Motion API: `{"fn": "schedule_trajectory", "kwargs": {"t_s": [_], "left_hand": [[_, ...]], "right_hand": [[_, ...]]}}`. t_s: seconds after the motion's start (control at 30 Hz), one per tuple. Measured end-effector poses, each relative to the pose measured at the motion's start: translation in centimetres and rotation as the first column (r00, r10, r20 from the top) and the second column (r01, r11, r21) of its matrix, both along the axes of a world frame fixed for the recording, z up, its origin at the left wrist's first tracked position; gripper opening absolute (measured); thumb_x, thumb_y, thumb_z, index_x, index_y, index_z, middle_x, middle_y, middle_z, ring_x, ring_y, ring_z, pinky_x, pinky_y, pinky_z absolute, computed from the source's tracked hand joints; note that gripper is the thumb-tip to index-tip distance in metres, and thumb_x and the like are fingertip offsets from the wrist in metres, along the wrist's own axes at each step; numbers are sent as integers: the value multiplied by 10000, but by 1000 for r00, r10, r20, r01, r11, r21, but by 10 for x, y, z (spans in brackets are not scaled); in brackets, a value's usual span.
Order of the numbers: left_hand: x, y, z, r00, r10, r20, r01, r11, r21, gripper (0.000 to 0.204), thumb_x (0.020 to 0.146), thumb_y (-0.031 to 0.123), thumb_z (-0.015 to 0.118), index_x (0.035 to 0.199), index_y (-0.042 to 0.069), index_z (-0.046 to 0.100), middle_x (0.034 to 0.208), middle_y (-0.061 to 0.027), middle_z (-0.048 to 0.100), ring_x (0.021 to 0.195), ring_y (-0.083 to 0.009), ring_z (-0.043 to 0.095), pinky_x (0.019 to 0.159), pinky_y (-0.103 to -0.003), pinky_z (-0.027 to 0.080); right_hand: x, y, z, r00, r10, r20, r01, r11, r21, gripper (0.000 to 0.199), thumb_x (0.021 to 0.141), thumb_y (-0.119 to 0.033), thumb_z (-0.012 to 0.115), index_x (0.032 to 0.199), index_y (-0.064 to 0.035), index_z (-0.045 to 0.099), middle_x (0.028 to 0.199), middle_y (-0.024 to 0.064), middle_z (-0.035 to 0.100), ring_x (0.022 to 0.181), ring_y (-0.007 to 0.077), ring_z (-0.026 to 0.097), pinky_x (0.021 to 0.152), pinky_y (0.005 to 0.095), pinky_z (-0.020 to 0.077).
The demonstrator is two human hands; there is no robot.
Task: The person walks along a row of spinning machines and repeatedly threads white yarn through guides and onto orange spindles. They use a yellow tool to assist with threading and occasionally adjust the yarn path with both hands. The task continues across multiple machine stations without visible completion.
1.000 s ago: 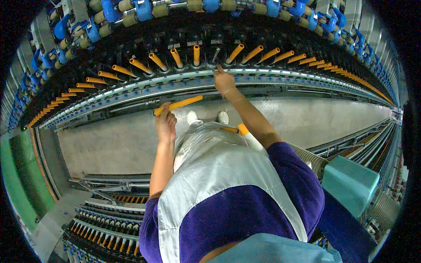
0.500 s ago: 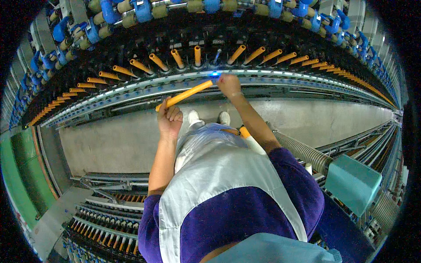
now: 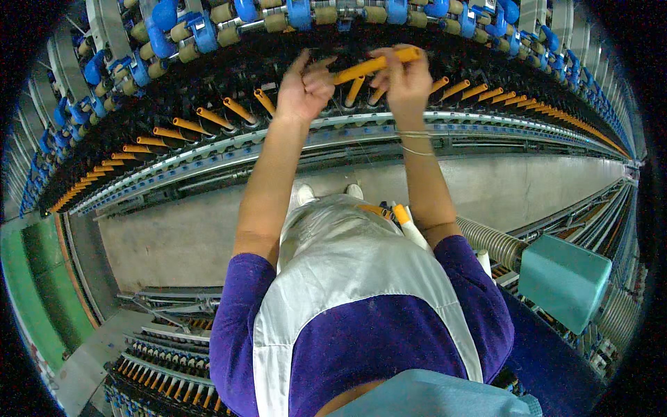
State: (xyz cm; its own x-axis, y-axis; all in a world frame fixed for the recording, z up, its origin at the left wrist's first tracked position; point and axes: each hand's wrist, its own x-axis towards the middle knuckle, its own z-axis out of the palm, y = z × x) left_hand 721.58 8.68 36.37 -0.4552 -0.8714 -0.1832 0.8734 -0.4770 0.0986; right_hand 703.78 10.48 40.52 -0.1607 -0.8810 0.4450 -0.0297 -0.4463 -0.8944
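Observation:
My right hand (image 3: 408, 83) grips an orange bobbin tube (image 3: 368, 68), raised and slanting over the row of spindles. The tube's lower left end comes close to my left hand (image 3: 306, 90); whether they touch I cannot tell. On my left hand the index finger points up and the other fingers bend loosely, set apart. No thread can be made out in it. Below the held tube, another orange tube (image 3: 354, 91) stands upright on its spindle, and one more sits partly behind my right hand.
A long spinning frame curves across the front, with rows of orange tubes (image 3: 238, 110), a metal rail (image 3: 208, 148) and blue-and-tan rollers (image 3: 299, 14) above. Behind me are another machine (image 3: 167, 368), a ribbed hose (image 3: 490, 240) and a teal box (image 3: 564, 281). Grey floor (image 3: 180, 240) lies between.
Both hands have moved up and away from me, over the spindles. The orange tube, previously held in my left hand, is now in my right. The spindle row has shifted slightly in view.

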Motion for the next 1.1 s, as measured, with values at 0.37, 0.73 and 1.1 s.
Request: {"fn": "schedule_trajectory", "kwargs": {"t_s": [0.37,0.73,1.1], "left_hand": [[13,1,6,991,-78,113,92,987,-129,271,894,222,515,1002,-22,560,555,39,358,487,-77,349,442,-228,281],[8,80,-281,782,-154,604,-42,954,297,282,920,327,533,872,63,620,576,35,455,473,-76,409,419,-207,327],[4,76,-305,-172,-74,982,245,963,116,445,867,497,526,908,98,718,671,-105,625,608,-247,581,631,-362,468]], "right_hand": [[62,-31,-165,347,-4,-938,150,987,52,233,787,-196,577,941,-22,592,740,176,634,671,344,623,642,454,499],[33,91,-157,812,479,-335,-305,836,456,423,808,-238,651,1153,-6,574,753,52,639,551,142,585,512,266,485],[-53,61,-213,-88,586,-805,164,806,569,316,735,-334,704,861,-44,684,736,163,637,702,261,622,611,363,481]]}}
